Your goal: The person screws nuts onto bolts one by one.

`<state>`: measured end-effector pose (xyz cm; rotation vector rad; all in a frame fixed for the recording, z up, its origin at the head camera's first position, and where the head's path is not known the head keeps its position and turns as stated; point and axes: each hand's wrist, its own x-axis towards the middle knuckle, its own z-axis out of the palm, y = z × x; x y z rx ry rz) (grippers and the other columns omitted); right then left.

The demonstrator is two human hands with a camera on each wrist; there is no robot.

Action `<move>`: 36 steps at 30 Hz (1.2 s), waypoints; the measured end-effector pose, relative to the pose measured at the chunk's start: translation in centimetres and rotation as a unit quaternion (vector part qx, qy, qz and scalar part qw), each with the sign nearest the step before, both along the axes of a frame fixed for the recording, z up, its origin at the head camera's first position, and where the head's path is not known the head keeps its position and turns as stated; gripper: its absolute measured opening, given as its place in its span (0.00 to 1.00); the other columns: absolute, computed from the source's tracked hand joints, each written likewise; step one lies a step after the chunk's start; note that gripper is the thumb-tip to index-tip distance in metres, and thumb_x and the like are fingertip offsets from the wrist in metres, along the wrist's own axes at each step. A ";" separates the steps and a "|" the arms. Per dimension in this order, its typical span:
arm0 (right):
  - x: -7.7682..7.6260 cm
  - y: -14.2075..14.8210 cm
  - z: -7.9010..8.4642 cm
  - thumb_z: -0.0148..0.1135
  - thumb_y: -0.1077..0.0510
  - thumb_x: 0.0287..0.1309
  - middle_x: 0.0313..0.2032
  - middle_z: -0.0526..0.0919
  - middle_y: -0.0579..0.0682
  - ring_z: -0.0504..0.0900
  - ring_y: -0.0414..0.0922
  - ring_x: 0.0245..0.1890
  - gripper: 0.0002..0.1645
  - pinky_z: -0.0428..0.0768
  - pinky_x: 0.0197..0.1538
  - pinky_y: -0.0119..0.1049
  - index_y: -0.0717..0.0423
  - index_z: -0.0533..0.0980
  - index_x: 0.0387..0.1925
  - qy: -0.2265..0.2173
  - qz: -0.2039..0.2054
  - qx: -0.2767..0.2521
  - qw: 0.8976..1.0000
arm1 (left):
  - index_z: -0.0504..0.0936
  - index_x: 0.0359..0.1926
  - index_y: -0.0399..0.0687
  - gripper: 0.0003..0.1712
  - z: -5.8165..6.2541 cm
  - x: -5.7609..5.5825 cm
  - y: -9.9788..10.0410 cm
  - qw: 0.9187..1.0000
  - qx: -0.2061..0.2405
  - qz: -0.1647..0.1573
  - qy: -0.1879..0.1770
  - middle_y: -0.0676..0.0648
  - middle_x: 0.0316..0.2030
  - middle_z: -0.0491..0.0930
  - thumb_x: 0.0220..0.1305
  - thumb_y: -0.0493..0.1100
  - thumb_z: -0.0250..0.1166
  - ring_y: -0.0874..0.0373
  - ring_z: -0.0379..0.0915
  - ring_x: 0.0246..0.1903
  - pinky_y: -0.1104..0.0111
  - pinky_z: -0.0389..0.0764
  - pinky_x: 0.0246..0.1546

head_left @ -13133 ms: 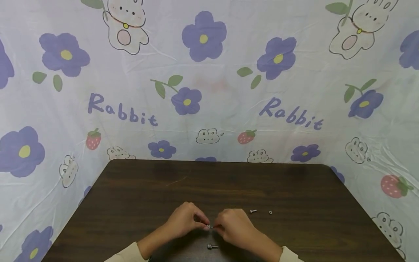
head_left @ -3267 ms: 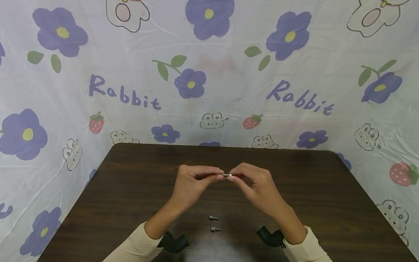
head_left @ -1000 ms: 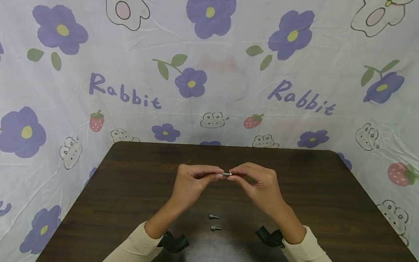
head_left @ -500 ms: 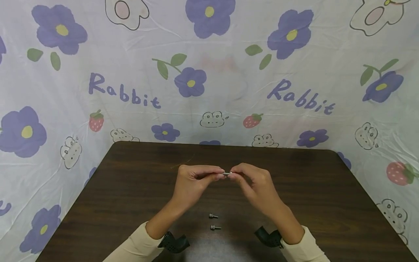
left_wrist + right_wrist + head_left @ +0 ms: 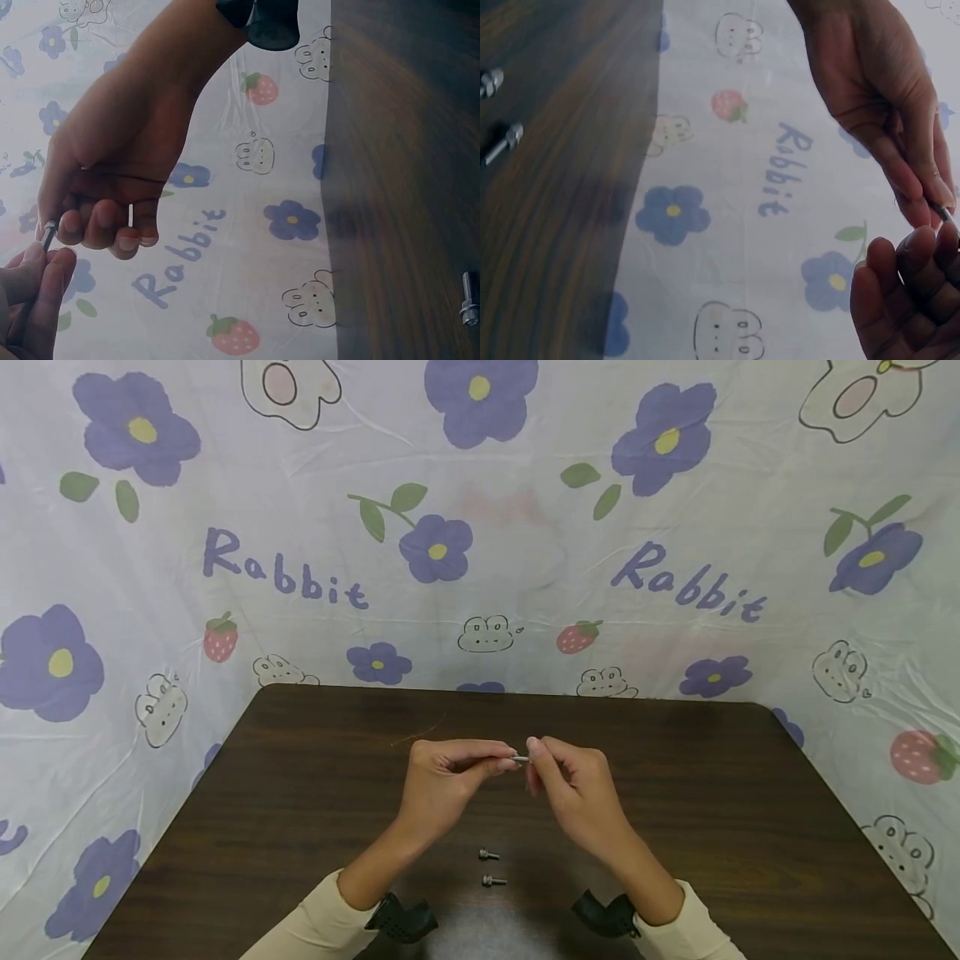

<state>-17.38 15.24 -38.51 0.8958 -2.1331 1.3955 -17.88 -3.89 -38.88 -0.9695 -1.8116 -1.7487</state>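
Note:
Over the middle of the table, my left hand (image 5: pixel 438 785) pinches a small silver bolt (image 5: pixel 521 758) between thumb and fingers. At its other end is my right hand (image 5: pixel 581 785), thumb and fingertips against the tip, the thumb slid up past it. In the left wrist view a short end of the bolt (image 5: pixel 49 228) shows between the fingertips of both hands. The right wrist view also has the bolt (image 5: pixel 946 215) at its right edge, its tip partly hidden by fingers. Whether a nut sits on that tip, I cannot tell.
Nearer my body, two bolts lie side by side on the dark wooden table (image 5: pixel 675 827): an upper bolt (image 5: pixel 489 854) and a lower bolt (image 5: pixel 494 882), each with a thick collared head. A printed cloth (image 5: pixel 517 560) hangs behind the table and along both sides.
Over the last second my right thumb slides up across the bolt's end; my left hand stays put. Earlier, a loose bolt and nut lay at right; now two bolts lie in front of me.

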 end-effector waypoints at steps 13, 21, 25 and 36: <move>0.3 -0.2 0.0 0.41 0.62 0.81 0.19 0.80 0.47 0.80 0.46 0.22 0.27 0.81 0.30 0.36 0.54 0.78 0.24 -0.081 0.030 -0.053 0.995 | 0.89 0.39 0.32 0.06 0.0 0.1 0.0 1.000 0.016 -0.001 -0.018 0.40 0.35 0.89 0.60 0.26 0.70 0.51 0.89 0.36 0.61 0.88 0.38; 0.2 1.2 0.0 0.65 0.70 0.64 0.33 0.87 0.48 0.86 0.43 0.32 0.17 0.86 0.39 0.35 0.56 0.80 0.53 0.002 0.013 -0.015 1.000 | 0.89 0.40 0.31 0.06 0.0 -0.1 -0.2 0.999 0.019 -0.008 -0.026 0.39 0.35 0.89 0.61 0.26 0.69 0.51 0.89 0.36 0.60 0.88 0.37; -0.1 1.4 0.0 0.76 0.73 0.48 0.36 0.89 0.48 0.87 0.41 0.33 0.31 0.86 0.38 0.36 0.57 0.81 0.56 0.074 0.013 -0.006 0.997 | 0.89 0.39 0.33 0.06 0.0 -0.1 -0.3 0.999 0.012 -0.001 -0.030 0.41 0.35 0.89 0.61 0.28 0.70 0.52 0.88 0.36 0.61 0.88 0.37; -0.2 1.3 -0.1 0.73 0.80 0.44 0.38 0.90 0.54 0.90 0.44 0.36 0.23 0.86 0.39 0.29 0.61 0.86 0.43 0.133 0.029 -0.035 0.990 | 0.89 0.40 0.31 0.06 -0.1 0.0 -0.4 0.999 0.007 -0.022 -0.031 0.39 0.35 0.89 0.60 0.27 0.70 0.51 0.88 0.36 0.60 0.88 0.37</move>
